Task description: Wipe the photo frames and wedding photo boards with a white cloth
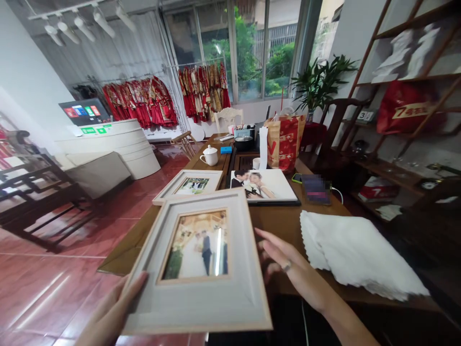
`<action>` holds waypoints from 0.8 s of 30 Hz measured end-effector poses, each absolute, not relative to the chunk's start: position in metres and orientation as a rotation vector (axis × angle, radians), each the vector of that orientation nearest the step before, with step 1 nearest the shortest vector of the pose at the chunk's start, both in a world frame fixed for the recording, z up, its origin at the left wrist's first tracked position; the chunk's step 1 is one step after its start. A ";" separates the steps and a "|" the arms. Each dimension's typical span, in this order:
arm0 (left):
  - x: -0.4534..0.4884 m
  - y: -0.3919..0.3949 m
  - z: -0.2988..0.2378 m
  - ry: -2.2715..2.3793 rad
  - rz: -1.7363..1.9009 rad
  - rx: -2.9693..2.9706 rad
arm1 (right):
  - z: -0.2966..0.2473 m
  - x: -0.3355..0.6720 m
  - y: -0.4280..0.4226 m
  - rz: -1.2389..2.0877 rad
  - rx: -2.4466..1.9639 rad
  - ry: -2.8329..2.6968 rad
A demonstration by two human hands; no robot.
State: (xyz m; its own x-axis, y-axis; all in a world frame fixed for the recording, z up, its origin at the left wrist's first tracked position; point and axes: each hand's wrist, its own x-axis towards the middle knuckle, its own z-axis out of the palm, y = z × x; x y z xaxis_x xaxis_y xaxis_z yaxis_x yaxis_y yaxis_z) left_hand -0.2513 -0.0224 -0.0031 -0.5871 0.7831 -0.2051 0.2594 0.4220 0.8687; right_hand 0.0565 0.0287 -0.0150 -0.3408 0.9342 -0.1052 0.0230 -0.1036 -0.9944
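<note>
A picture frame [237,307] with a wide pale mat and light wood edge is tilted up over the near side of the wooden table [133,240]. Behind its glass shows a wedding photo [196,247]. My left hand [120,300] grips its lower left edge, thumb on the front and the other fingers hidden behind. Beside the right edge is my right hand [284,262], a ring on one finger, fingers stretched out and apart; whether a fingertip touches the frame I cannot tell. A folded white cloth [353,250] lies to the right of that hand.
Farther back lie a second picture frame [167,190], a wedding photo panel [277,185], and a tablet [315,190] with a cable. A white lidded cup [210,156], blue box [226,150] and red-brown paper bag [288,139] stand beyond. Dark wooden chairs [39,206] flank the table.
</note>
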 end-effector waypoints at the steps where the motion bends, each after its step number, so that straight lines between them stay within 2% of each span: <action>1: -0.242 -0.022 -0.009 1.988 1.067 0.908 | -0.020 0.062 0.021 1.511 -1.154 -1.431; 7: -0.205 -0.028 -0.036 1.906 1.047 0.979 | -0.051 0.088 0.006 1.140 -1.438 -1.641; 12: -0.200 -0.020 -0.045 1.868 0.989 1.023 | -0.052 0.104 0.000 0.832 -1.508 -1.827; 19: -0.190 -0.013 -0.064 1.838 1.009 1.039 | -0.072 0.190 -0.002 -0.134 -1.491 -1.933; 24: -0.173 -0.011 -0.059 1.820 1.010 1.035 | -0.097 0.236 0.008 -0.318 -1.604 -2.118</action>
